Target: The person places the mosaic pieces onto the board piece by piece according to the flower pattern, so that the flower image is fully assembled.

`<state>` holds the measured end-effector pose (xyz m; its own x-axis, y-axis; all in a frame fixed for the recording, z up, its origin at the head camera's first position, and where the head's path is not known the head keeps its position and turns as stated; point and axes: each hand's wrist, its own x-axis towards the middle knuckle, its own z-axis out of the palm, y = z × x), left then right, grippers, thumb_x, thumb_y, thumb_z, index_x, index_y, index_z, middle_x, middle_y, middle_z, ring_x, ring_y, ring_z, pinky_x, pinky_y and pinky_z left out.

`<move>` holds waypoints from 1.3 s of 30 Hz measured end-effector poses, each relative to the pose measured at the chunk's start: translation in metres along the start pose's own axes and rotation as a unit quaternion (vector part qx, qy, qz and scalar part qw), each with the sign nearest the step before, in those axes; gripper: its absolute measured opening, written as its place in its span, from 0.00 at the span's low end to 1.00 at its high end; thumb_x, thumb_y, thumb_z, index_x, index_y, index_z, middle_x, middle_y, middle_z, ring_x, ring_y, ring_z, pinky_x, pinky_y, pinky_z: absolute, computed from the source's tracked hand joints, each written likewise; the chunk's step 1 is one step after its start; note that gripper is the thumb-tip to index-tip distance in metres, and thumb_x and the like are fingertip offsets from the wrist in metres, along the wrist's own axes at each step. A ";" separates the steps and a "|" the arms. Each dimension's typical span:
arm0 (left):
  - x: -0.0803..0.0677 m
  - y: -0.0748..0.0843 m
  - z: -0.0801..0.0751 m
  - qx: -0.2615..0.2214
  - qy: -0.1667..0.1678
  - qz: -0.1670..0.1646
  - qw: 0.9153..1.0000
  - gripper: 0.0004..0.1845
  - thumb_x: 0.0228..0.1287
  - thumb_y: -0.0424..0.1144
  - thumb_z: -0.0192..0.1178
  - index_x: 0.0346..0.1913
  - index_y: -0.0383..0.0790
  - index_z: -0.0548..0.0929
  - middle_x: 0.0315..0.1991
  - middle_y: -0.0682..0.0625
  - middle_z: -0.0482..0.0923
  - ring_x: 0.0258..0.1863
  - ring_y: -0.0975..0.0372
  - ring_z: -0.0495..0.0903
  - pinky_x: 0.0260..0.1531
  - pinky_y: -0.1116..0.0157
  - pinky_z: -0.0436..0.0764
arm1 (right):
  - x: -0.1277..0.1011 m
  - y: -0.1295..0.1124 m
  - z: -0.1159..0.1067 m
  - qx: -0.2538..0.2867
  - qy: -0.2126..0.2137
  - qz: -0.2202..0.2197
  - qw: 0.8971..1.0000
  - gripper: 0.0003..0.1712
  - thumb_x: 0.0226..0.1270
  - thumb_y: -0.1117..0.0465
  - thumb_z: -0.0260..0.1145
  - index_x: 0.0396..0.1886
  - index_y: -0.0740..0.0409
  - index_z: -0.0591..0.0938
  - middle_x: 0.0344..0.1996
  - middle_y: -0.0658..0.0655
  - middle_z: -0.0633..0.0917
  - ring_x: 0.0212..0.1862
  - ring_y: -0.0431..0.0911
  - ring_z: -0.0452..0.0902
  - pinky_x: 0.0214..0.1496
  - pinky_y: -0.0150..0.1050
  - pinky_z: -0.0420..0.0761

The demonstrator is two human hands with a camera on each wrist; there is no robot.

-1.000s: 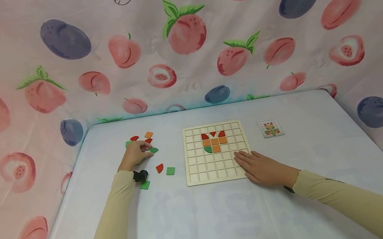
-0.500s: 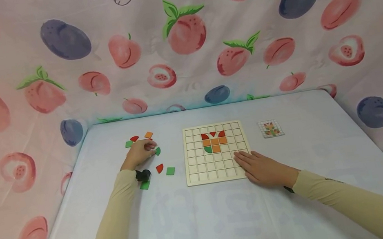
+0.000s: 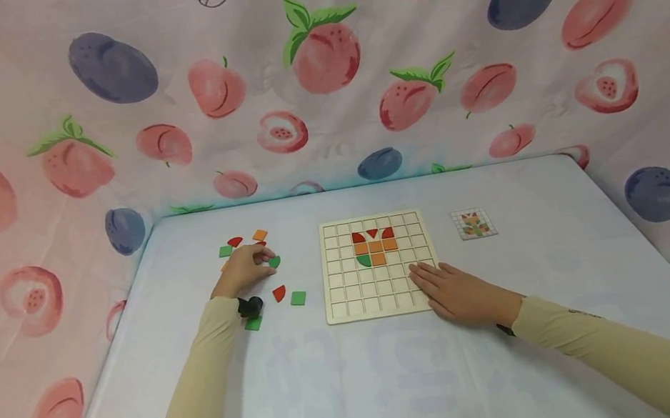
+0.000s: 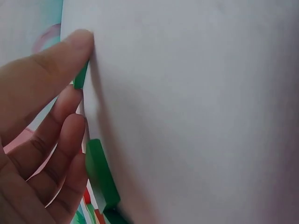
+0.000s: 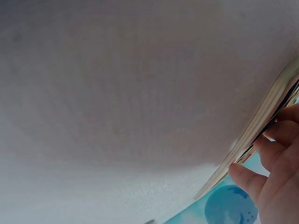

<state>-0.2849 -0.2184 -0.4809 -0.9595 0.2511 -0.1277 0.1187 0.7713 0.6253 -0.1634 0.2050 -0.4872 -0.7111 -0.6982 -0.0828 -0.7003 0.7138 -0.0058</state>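
My left hand point(image 3: 243, 270) is among loose tiles left of the board, thumb and fingertips pinching a green quarter-circle tile point(image 3: 274, 262). In the left wrist view, part of this tile point(image 4: 80, 78) shows between thumb and finger, and another green tile point(image 4: 102, 175) lies beside the lower fingers. The right hand point(image 3: 465, 294) rests with extended fingers on the lower right edge of a pale wooden grid board point(image 3: 381, 303). Near the board's top middle sit red corner tiles point(image 3: 387, 234), orange squares point(image 3: 376, 247) and a green quarter-circle point(image 3: 364, 261).
A small pattern card point(image 3: 474, 223) with a flower design lies right of the board. Near the left hand are a red quarter-circle point(image 3: 279, 294), a green square point(image 3: 298, 298) and an orange tile point(image 3: 259, 235). A fruit-print cloth point(image 3: 325, 145) stands behind the white table.
My left hand has shifted slightly right, and the green quarter-circle at its fingertips has turned. The right hand stays on the board.
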 end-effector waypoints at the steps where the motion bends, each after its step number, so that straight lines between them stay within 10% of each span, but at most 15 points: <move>1: 0.000 -0.001 0.000 0.000 0.000 -0.004 1.000 0.14 0.52 0.35 0.69 0.43 0.37 0.83 0.39 0.44 0.80 0.41 0.56 0.75 0.47 0.60 0.75 | 0.000 0.000 0.000 0.000 0.000 0.000 1.000 0.32 0.73 0.52 0.49 0.71 0.63 0.59 0.71 0.60 0.61 0.73 0.54 0.55 0.68 0.55 0.63; 20: 0.000 -0.004 -0.001 -0.006 0.009 -0.004 1.000 0.14 0.54 0.36 0.68 0.43 0.36 0.83 0.39 0.44 0.82 0.39 0.57 0.78 0.46 0.60 0.78 | -0.001 0.001 -0.002 0.006 -0.005 -0.001 1.000 0.32 0.73 0.53 0.48 0.71 0.64 0.59 0.72 0.61 0.60 0.73 0.55 0.55 0.69 0.55 0.62; 39: -0.001 0.077 0.028 -0.037 0.010 0.073 0.997 0.13 0.54 0.36 0.68 0.44 0.37 0.84 0.40 0.46 0.83 0.39 0.58 0.81 0.46 0.61 0.80 | 0.000 0.000 -0.003 0.007 -0.007 0.003 1.000 0.32 0.73 0.52 0.49 0.71 0.64 0.59 0.71 0.61 0.61 0.72 0.55 0.55 0.69 0.55 0.62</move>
<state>-0.2674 -0.1430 -0.4540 -0.9387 0.3443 -0.0160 0.2383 0.6820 0.6914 -0.1630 0.2048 -0.4843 -0.7149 -0.6925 -0.0969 -0.6944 0.7194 -0.0188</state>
